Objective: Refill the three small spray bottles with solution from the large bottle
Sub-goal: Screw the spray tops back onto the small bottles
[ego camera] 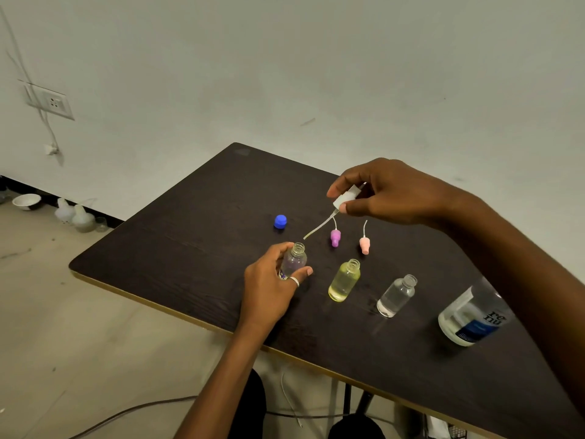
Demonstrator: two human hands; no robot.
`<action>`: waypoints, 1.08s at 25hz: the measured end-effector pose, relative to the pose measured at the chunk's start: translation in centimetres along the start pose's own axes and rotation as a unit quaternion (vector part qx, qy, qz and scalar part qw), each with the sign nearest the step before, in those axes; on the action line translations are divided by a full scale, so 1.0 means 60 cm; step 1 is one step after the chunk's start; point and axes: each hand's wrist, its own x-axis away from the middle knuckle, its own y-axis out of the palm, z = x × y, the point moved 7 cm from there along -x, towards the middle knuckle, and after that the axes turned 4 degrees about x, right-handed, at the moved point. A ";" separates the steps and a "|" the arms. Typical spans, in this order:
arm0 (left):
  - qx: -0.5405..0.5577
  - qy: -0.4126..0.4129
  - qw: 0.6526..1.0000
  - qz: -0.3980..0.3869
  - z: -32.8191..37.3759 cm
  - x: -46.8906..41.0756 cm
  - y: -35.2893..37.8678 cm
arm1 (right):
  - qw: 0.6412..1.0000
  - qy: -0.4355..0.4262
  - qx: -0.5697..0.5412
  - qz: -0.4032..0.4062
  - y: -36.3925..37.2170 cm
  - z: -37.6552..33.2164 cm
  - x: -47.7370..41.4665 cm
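Observation:
My left hand [271,285] grips a small clear bottle [295,259] standing open on the dark table [196,236]. My right hand [386,193] pinches a white spray top [343,199] above the table, its thin tube [318,228] slanting down toward that bottle's neck. To the right stand an open small bottle of yellow liquid [344,280] and an open small clear bottle [397,296]. The large labelled bottle [473,315] stands at the right, partly behind my right forearm. A purple spray top [335,237] and a pink spray top [364,244] lie behind the bottles.
A blue cap [280,221] sits on the table toward the back. The table's near edge runs diagonally just behind my left wrist. On the floor at the left lie a bowl [27,201] and some plastic bottles [76,217]. Cables cross the floor below.

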 end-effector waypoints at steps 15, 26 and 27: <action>-0.008 0.017 1.000 -0.004 -0.005 -0.001 -0.002 | 0.989 -0.069 0.123 -0.049 0.114 -0.042 -0.047; -0.020 0.011 1.000 -0.013 -0.011 -0.004 0.000 | 0.983 -0.107 0.140 -0.052 0.151 -0.055 -0.050; -0.018 0.012 1.000 -0.012 -0.010 -0.004 0.000 | 0.983 -0.108 0.141 -0.052 0.151 -0.056 -0.051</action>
